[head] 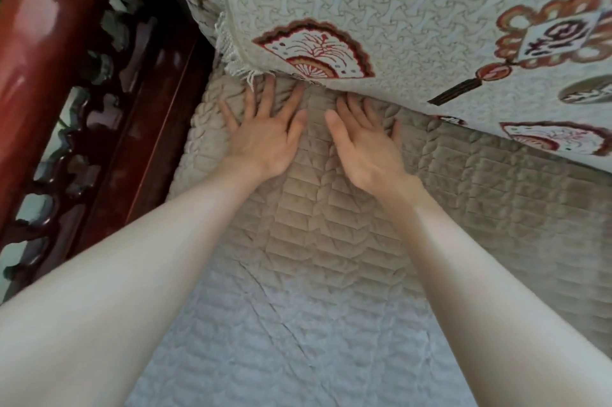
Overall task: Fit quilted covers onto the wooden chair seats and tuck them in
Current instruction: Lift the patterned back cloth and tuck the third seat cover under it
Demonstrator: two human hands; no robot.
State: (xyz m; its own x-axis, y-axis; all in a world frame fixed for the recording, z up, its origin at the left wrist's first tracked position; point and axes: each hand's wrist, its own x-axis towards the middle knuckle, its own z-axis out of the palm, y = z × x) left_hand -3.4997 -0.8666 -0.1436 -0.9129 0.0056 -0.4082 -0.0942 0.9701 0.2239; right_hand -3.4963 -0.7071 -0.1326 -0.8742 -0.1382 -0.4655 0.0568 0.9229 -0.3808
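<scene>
Both hands, left hand (265, 138) and right hand (367, 144), lay spread flat on the quilted cover (331, 224) at the seat's back edge; it seemed soft and pliable, best pushed along its rear hem.

Just ahead of the fingers (269, 95) of the left hand (265, 141) and the right hand (367, 151), the patterned back cover (397, 25) hangs down onto the seat cover (331, 234) and closes the way; only the narrow seam under its edge is left. Left of the left fingers lies a short free strip of seat cover, then the carved armrest (82, 101) stands as a wall. Right of the right fingers the seat cover is open along the seam, and behind the fingers, toward the wrists, also.
</scene>
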